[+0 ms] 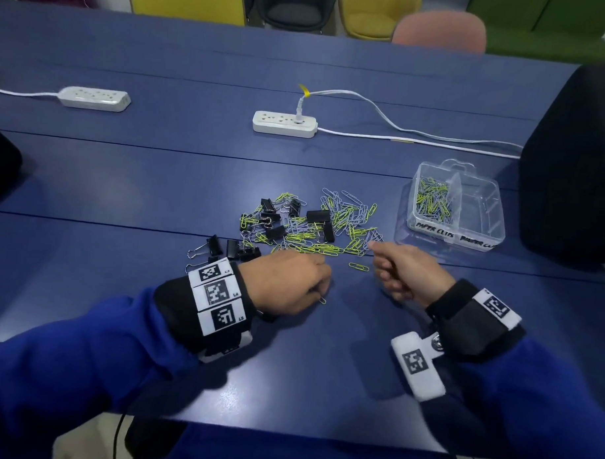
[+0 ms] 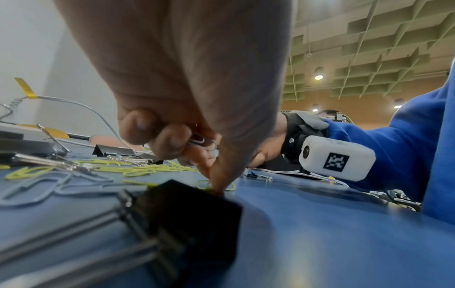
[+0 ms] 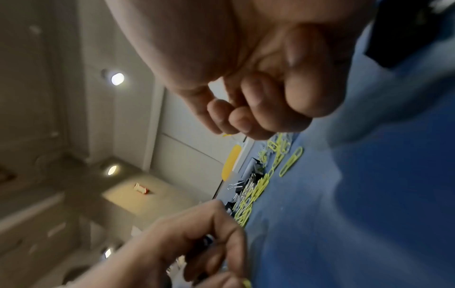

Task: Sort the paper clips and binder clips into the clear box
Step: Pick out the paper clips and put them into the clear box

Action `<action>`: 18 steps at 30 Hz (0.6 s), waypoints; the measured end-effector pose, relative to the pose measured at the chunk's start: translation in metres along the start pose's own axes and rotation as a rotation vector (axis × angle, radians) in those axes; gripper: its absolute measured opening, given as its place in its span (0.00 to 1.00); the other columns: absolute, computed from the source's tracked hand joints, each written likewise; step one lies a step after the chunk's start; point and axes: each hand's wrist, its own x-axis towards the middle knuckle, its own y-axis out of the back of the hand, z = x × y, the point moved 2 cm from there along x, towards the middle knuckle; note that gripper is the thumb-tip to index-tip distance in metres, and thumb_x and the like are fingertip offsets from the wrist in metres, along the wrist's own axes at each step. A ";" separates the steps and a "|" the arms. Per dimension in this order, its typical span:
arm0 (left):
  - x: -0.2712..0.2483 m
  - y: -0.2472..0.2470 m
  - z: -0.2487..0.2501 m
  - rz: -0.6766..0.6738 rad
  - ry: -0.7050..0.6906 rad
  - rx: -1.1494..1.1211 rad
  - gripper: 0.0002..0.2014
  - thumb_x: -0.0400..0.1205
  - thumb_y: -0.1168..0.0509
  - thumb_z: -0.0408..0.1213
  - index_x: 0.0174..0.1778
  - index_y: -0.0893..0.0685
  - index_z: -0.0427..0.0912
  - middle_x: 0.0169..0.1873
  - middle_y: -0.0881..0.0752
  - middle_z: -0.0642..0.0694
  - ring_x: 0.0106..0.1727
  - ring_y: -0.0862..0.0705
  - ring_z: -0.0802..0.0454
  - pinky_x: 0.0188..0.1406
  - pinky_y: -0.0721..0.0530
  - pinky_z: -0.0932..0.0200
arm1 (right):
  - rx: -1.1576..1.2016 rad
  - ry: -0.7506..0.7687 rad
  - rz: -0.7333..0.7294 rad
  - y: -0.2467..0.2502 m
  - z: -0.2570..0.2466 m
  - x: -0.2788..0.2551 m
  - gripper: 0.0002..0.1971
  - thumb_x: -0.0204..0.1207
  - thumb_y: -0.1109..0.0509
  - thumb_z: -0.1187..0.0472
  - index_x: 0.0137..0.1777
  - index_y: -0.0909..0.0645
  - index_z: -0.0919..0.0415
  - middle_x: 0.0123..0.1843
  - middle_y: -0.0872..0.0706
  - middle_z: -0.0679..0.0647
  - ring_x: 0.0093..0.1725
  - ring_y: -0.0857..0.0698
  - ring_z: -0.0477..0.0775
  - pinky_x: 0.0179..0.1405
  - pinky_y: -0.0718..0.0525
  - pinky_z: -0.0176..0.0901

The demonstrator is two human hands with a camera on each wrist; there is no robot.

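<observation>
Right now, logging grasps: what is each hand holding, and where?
Left hand grips paper clips inside curled fingers; right hand is curled, contents not visible.

Both arms in bright blue sleeves [image 1: 67, 358], black wrist cuffs [image 1: 462, 324] behind each hand, white bands [image 1: 220, 295] printed with square black-and-white marker codes, plus a white camera housing [image 2: 337, 159] with round lens strapped under right wrist.

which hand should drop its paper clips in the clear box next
Right, probably. The right hand lies nearer the clear box, which sits to its far right with its paper clip compartment open. The left hand is further off, across the pile, fingers curled on clips near the table.
</observation>
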 end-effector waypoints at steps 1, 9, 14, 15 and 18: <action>-0.001 -0.001 0.000 0.008 -0.009 0.016 0.07 0.81 0.42 0.42 0.48 0.20 0.46 0.47 0.20 0.48 0.44 0.18 0.45 0.45 0.19 0.49 | -0.154 0.075 0.060 -0.002 -0.005 -0.002 0.23 0.82 0.38 0.51 0.26 0.38 0.54 0.23 0.37 0.50 0.17 0.41 0.45 0.17 0.45 0.34; -0.017 0.022 -0.016 0.161 0.062 -0.291 0.06 0.79 0.42 0.33 0.50 0.28 0.48 0.40 0.18 0.51 0.39 0.20 0.49 0.41 0.19 0.49 | -0.988 0.225 0.290 -0.004 -0.015 -0.001 0.12 0.67 0.30 0.39 0.36 0.19 0.45 0.39 0.15 0.46 0.48 0.16 0.56 0.52 0.17 0.49; -0.038 0.032 -0.036 0.175 0.104 -0.315 0.12 0.85 0.46 0.33 0.62 0.25 0.48 0.42 0.23 0.57 0.43 0.24 0.65 0.42 0.28 0.70 | -1.219 0.186 0.292 -0.013 -0.023 -0.002 0.11 0.69 0.28 0.41 0.51 0.16 0.39 0.58 0.14 0.51 0.61 0.17 0.60 0.57 0.21 0.49; -0.041 0.034 -0.040 0.173 0.119 -0.300 0.12 0.85 0.47 0.33 0.59 0.23 0.48 0.43 0.24 0.58 0.43 0.24 0.66 0.41 0.29 0.70 | -1.246 0.180 0.294 -0.015 -0.025 -0.002 0.11 0.70 0.28 0.42 0.52 0.15 0.39 0.59 0.14 0.51 0.61 0.17 0.60 0.57 0.21 0.49; -0.047 0.036 -0.044 0.174 0.146 -0.282 0.13 0.80 0.52 0.40 0.46 0.22 0.43 0.42 0.21 0.51 0.42 0.25 0.59 0.45 0.27 0.63 | -1.320 0.186 0.310 -0.023 -0.029 -0.002 0.09 0.73 0.28 0.47 0.52 0.15 0.42 0.57 0.14 0.52 0.59 0.16 0.60 0.55 0.21 0.48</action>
